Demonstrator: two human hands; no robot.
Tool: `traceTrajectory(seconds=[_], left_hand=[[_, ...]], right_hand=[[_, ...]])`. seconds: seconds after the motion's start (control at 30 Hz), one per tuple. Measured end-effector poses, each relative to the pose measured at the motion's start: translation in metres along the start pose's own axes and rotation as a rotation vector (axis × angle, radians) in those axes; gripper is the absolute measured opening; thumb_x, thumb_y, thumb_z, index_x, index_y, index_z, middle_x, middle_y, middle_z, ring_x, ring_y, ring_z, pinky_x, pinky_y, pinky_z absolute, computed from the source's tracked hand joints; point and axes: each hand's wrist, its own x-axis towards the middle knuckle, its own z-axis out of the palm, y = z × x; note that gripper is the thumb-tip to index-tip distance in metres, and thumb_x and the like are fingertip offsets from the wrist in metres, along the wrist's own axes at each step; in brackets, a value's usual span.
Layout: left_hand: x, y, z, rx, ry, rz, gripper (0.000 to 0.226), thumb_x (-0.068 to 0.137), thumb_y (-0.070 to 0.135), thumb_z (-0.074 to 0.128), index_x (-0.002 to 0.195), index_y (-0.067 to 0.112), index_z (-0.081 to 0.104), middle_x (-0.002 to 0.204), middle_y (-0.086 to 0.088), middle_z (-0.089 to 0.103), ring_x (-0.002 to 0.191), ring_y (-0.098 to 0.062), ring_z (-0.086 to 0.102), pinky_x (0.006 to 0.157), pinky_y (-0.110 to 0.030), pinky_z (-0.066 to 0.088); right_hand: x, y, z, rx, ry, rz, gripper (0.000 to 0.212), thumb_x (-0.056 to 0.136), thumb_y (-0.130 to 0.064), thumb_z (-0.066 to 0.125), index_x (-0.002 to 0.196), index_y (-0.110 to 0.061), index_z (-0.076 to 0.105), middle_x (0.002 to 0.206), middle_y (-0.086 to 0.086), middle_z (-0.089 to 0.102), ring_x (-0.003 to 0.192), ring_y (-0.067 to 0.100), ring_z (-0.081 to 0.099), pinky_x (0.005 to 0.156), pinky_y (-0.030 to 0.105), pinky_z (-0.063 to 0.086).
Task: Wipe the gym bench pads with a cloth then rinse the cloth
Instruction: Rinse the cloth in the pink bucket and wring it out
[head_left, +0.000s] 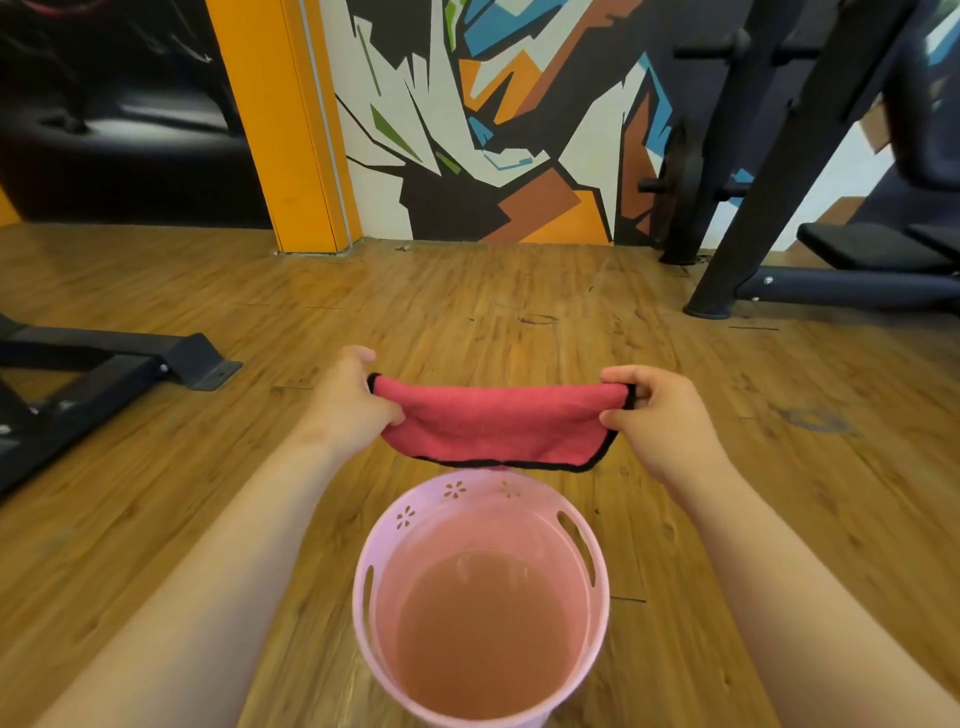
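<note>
Wood floor (156, 519), pink bucket (363, 597) of water on it, pink cloth (493, 421) stretched in the air beyond its rim, left hand (348, 400) and right hand (660, 421) fingers pinching opposite ends.

Bright, even indoor light, faint soft shadows on the wooden floor (467, 312), pale sheen on black upholstery (156, 114) far left, edges bowed, detail slightly soft.
</note>
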Motion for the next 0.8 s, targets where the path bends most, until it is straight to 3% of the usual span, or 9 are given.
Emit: traceTrajectory(seconds=[0.1, 0.17, 0.23, 0.3, 0.37, 0.43, 0.53, 0.6, 0.8], left_hand=[[-0.002, 0.000, -0.003, 0.130, -0.009, 0.132, 0.031, 0.076, -0.007, 0.072, 0.101, 0.011, 0.066, 0.099, -0.008, 0.067, 0.089, -0.022, 0.060, 0.068, -0.024, 0.043], [-0.005, 0.002, -0.006, 0.208, 0.027, 0.187, 0.013, 0.076, 0.002, 0.075, 0.079, 0.014, 0.068, 0.078, -0.001, 0.065, 0.071, -0.017, 0.056, 0.056, -0.024, 0.037], [-0.007, 0.003, -0.008, 0.217, 0.047, 0.196, 0.010, 0.078, 0.010, 0.076, 0.072, 0.011, 0.067, 0.069, 0.002, 0.059, 0.064, -0.017, 0.051, 0.052, -0.026, 0.035], [-0.007, 0.003, -0.008, 0.123, 0.016, 0.156, 0.014, 0.081, 0.013, 0.074, 0.075, 0.003, 0.067, 0.071, -0.003, 0.058, 0.066, -0.019, 0.050, 0.056, -0.028, 0.035], [-0.007, 0.003, -0.008, -0.080, -0.051, 0.060, 0.014, 0.084, 0.013, 0.070, 0.080, 0.002, 0.063, 0.076, -0.007, 0.057, 0.073, -0.019, 0.051, 0.066, -0.031, 0.038], [-0.008, 0.002, -0.006, -0.202, -0.098, -0.018, 0.009, 0.089, 0.015, 0.066, 0.086, 0.009, 0.059, 0.079, -0.007, 0.058, 0.078, -0.020, 0.055, 0.070, -0.030, 0.045], [-0.011, 0.002, -0.002, -0.165, -0.111, -0.039, 0.009, 0.093, 0.016, 0.061, 0.093, 0.011, 0.054, 0.079, -0.003, 0.060, 0.074, -0.018, 0.061, 0.060, -0.030, 0.054], [-0.011, 0.004, 0.001, -0.147, -0.102, -0.017, 0.010, 0.092, 0.015, 0.061, 0.092, 0.011, 0.052, 0.078, -0.003, 0.058, 0.071, -0.017, 0.059, 0.058, -0.031, 0.053], [-0.014, 0.010, 0.002, -0.176, -0.158, -0.008, 0.019, 0.088, 0.009, 0.067, 0.098, 0.009, 0.052, 0.084, -0.011, 0.061, 0.074, -0.021, 0.061, 0.061, -0.031, 0.050]], right_hand=[[-0.001, 0.001, 0.001, -0.223, 0.080, -0.062, 0.037, 0.084, 0.000, 0.064, 0.117, -0.015, 0.066, 0.102, -0.002, 0.062, 0.091, 0.015, 0.057, 0.061, 0.007, 0.039], [-0.002, 0.003, 0.002, -0.392, 0.128, -0.097, 0.023, 0.087, -0.010, 0.064, 0.108, -0.018, 0.070, 0.107, 0.002, 0.059, 0.104, 0.023, 0.054, 0.076, 0.024, 0.044], [-0.003, 0.004, 0.002, -0.479, 0.146, -0.115, 0.010, 0.089, -0.017, 0.062, 0.096, -0.019, 0.069, 0.103, 0.001, 0.047, 0.109, 0.025, 0.044, 0.081, 0.029, 0.037], [-0.002, 0.002, 0.001, -0.353, 0.100, -0.048, 0.008, 0.091, -0.019, 0.057, 0.087, -0.015, 0.064, 0.094, 0.001, 0.047, 0.095, 0.021, 0.046, 0.073, 0.029, 0.035], [-0.002, -0.002, 0.002, -0.049, 0.023, 0.091, 0.013, 0.092, -0.018, 0.052, 0.084, -0.011, 0.059, 0.080, 0.005, 0.055, 0.078, 0.023, 0.053, 0.066, 0.033, 0.040], [-0.002, -0.004, 0.004, 0.115, 0.008, 0.161, 0.013, 0.092, -0.018, 0.049, 0.082, -0.013, 0.056, 0.077, 0.010, 0.057, 0.077, 0.032, 0.058, 0.073, 0.040, 0.049], [-0.006, -0.008, 0.005, 0.134, -0.007, 0.179, 0.012, 0.094, -0.017, 0.048, 0.092, -0.009, 0.057, 0.081, 0.013, 0.061, 0.078, 0.032, 0.062, 0.078, 0.055, 0.055], [-0.006, -0.009, 0.006, 0.174, -0.025, 0.203, 0.013, 0.095, -0.015, 0.049, 0.098, -0.005, 0.058, 0.079, 0.011, 0.059, 0.073, 0.026, 0.059, 0.076, 0.055, 0.055], [-0.006, -0.011, 0.007, 0.226, -0.102, 0.248, 0.011, 0.089, 0.000, 0.056, 0.086, -0.010, 0.059, 0.077, 0.011, 0.063, 0.069, 0.022, 0.062, 0.079, 0.051, 0.056]])
